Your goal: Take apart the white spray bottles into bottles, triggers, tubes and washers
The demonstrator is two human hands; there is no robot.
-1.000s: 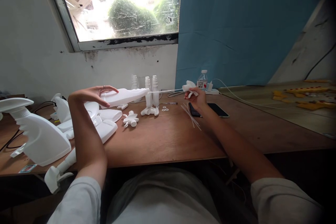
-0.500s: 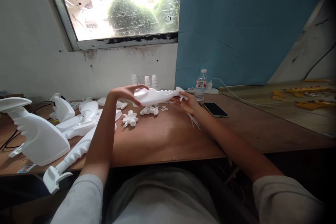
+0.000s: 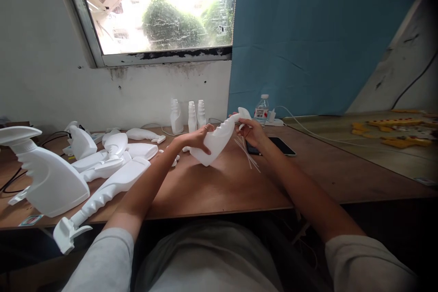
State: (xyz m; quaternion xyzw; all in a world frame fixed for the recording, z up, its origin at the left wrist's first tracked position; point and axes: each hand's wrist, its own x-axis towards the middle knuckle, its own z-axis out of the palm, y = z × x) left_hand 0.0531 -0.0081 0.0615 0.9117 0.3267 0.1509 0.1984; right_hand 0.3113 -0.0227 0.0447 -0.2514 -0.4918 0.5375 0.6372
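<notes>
A white spray bottle (image 3: 219,143) is held tilted above the tabletop, its base low on the left and its trigger head up on the right. My left hand (image 3: 200,139) is closed around the bottle's body, with the thumb on the near side. At the neck and trigger head, my right hand (image 3: 251,131) grips with its fingers bent. Thin white tubes (image 3: 248,155) lie on the table below my right hand. Loose white trigger heads (image 3: 175,161) are partly hidden behind my left forearm.
Several white spray bottles (image 3: 119,178) lie in a pile on the left, and one spray bottle (image 3: 51,178) stands nearest. Three headless bottles (image 3: 176,118) stand by the wall. A phone (image 3: 280,147) and a water bottle (image 3: 261,110) are at the right, beside a white cable (image 3: 308,124).
The spray bottle has gone from nearly level to tilted, its base swinging down and nearer. My left hand has moved down and right with it; my right hand stays at the head end.
</notes>
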